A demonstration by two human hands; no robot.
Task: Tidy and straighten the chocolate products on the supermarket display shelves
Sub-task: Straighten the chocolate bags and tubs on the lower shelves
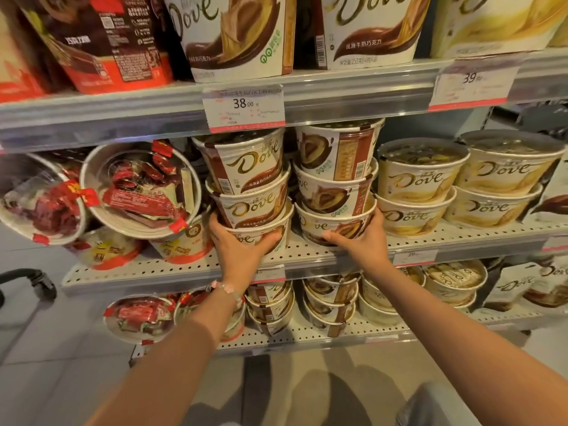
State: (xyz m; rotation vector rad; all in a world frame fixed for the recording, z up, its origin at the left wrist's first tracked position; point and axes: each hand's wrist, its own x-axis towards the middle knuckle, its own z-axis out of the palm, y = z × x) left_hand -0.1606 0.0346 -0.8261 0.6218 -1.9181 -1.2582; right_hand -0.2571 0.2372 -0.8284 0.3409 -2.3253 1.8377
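Both forearms reach up from the bottom of the view toward the middle shelf (307,256), a beaded bracelet (226,287) on the left wrist. L hand (242,244) grips the bottom tub (261,233) of a three-high stack of brown-and-white Dove tubs, fingers curled round its left side and thumb across its front. R hand (362,238) holds the bottom tub of the neighbouring stack (335,224), also three high, fingers wrapped round the tub's right side w/ thumb pressed along the lower front. Both stacks stand near the shelf's front edge, just beside each other, below the 38.00 price tag (244,107); the right stack's top tub is turned so its logo faces away. Further right sit two-high stacks of pale yellow Dove tubs (418,186). Toward the shelf's left end, red-wrapped candy tubs (141,192) lie tipped over, lids facing out. Upper shelf carries big Dove tubs (236,35); lower shelf has more stacked tubs (332,302).
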